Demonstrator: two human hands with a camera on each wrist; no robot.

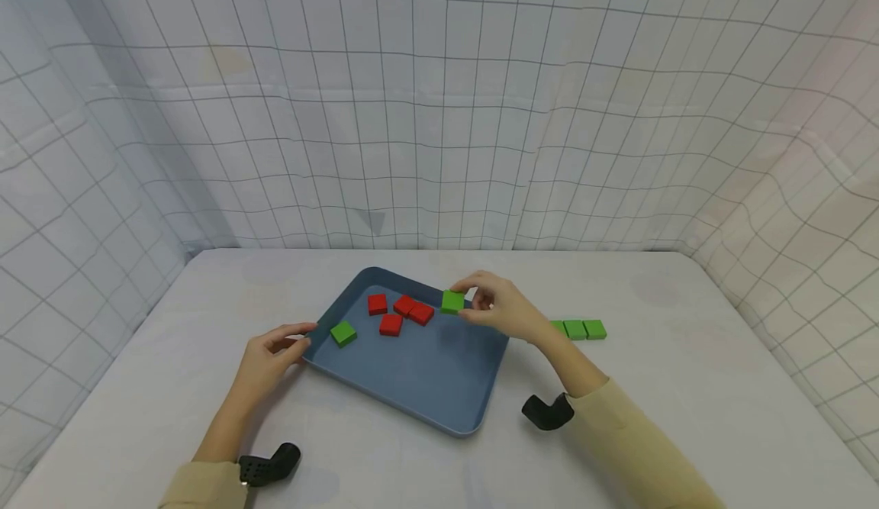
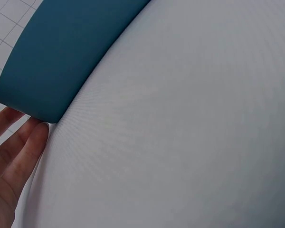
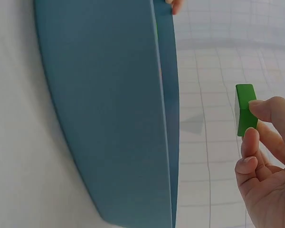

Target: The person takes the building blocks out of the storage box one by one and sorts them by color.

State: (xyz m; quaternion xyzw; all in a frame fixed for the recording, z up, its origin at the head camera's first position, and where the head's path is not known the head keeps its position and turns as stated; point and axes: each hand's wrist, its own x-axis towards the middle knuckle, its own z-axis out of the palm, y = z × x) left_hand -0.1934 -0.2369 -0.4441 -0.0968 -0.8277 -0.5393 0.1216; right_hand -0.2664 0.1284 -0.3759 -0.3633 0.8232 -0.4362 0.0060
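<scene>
In the head view a blue-grey tray (image 1: 419,372) lies slantwise on the white table. My left hand (image 1: 264,360) is at its left corner, fingers fairly straight, with fingertips (image 2: 38,135) against the end wall in the left wrist view. Over the tray's far right side, my right hand (image 1: 504,310) pinches a green tile (image 1: 452,302) between thumb and fingers. The right wrist view shows this tile (image 3: 246,109) raised above the rim, with a white face on one side. Inside the tray lie several red tiles (image 1: 391,324) and one green tile (image 1: 343,333).
On the table right of the tray is a short row of green tiles (image 1: 575,330), partly hidden by my right forearm. Black wrist devices (image 1: 548,413) hang under both wrists. White gridded curtains (image 1: 467,127) stand behind the table and along its sides.
</scene>
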